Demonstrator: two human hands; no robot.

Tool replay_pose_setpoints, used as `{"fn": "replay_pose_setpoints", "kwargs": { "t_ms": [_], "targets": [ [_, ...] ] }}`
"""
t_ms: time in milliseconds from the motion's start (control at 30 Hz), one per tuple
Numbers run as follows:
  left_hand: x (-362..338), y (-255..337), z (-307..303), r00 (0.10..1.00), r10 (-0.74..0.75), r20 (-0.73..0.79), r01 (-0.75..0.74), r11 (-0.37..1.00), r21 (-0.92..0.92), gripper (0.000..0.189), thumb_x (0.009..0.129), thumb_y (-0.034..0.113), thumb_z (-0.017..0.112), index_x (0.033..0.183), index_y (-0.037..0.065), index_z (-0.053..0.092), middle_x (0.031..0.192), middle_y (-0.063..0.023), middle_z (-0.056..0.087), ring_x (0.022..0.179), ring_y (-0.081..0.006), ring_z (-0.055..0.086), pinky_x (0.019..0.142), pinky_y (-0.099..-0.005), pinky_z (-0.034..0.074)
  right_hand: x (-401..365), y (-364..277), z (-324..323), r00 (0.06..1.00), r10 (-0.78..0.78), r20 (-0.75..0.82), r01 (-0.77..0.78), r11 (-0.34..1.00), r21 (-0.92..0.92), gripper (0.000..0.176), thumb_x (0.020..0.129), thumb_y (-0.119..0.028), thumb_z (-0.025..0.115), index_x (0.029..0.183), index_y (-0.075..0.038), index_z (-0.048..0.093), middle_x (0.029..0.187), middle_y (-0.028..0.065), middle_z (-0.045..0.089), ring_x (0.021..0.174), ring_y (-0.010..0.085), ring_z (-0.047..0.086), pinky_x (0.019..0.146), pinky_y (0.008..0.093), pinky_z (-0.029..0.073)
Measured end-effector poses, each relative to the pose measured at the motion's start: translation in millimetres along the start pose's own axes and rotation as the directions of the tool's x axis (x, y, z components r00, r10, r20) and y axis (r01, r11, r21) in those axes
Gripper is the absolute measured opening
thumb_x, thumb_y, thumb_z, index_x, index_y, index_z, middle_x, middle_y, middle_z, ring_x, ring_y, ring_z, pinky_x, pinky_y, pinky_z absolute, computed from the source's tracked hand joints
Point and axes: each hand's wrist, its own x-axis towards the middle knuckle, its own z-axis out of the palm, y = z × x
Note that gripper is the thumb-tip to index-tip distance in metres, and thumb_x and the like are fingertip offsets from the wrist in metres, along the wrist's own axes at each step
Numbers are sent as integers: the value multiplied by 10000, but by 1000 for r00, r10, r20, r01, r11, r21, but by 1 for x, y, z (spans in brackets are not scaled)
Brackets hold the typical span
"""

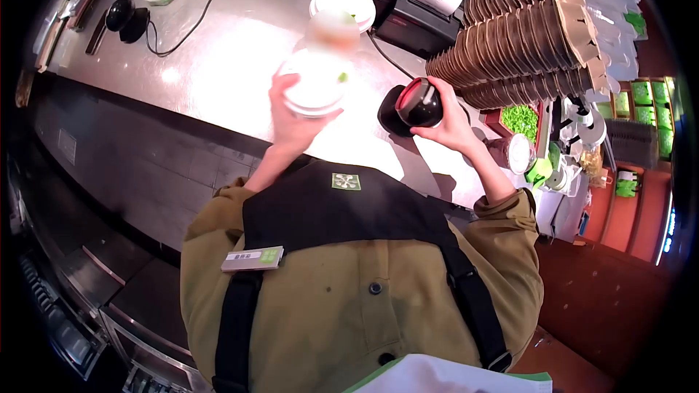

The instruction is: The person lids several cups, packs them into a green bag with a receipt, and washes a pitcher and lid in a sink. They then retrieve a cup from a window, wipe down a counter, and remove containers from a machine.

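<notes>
My left hand (291,125) is closed around the side of a round white bowl (314,94) with a small green mark, over the bright steel counter. Fingers wrap its left edge and a fingertip shows at its lower right. Just beyond it is a blurred patch, and behind that stands another white round bowl (342,1). My right hand (450,120) grips a black rounded device (421,105) with a red-edged face, thumb below and fingers on top. The device is tilted toward the left, and a dark round shape lies beside it.
Stacked brown cardboard trays (510,36) rise at the right behind my right hand. A black printer (419,18) with a paper roll stands at the back. Chopped greens (520,122) and a clear cup (518,153) are at the right. A black ball-shaped device (120,14) with a cable sits at the far left.
</notes>
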Motion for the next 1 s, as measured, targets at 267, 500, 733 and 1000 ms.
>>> {"fn": "replay_pose_setpoints", "kwargs": {
  "t_ms": [267, 500, 733, 1000],
  "targets": [
    [41, 32, -55, 971, 88, -222, -72, 994, 80, 696, 621, 16, 705, 1169, 100, 285, 1124, -90, 357, 1059, -209, 390, 907, -343, 357, 27, -52, 18, 995, 66, 77, -90, 924, 372, 832, 549, -249, 752, 1209, -43, 289, 1092, 190, 454, 1034, 304, 468, 875, 345, 381],
    [216, 144, -27, 967, 252, -37, -254, 949, -188, 662, 638, 112, 736, 1140, 38, 311, 1037, -129, 475, 918, -224, 530, 785, -328, 482, 15, -36, 28, 956, 278, -97, -221, 894, 389, 834, 525, -237, 766, 1196, -41, 309, 1057, 151, 473, 982, 255, 492, 867, 325, 379],
    [352, 147, 125, 926, 281, 251, -283, 959, -26, 715, 644, 322, 719, 1151, 38, 303, 1053, -145, 461, 960, -239, 477, 789, -374, 419, -3, -23, 25, 897, 348, -272, -222, 888, 403, 831, 533, -279, 741, 1200, -26, 315, 1146, 182, 403, 1057, 330, 435, 876, 355, 385],
    [471, -11, 211, 967, 236, 100, -256, 907, 335, 756, 529, 274, 789, 1058, -30, 344, 1015, -176, 463, 919, -247, 497, 790, -313, 421, -1, -23, 22, 891, 402, -211, -269, 841, 470, 809, 567, -307, 723, 1222, -70, 313, 1213, 162, 344, 1082, 326, 419, 874, 353, 391]
  ]
}}
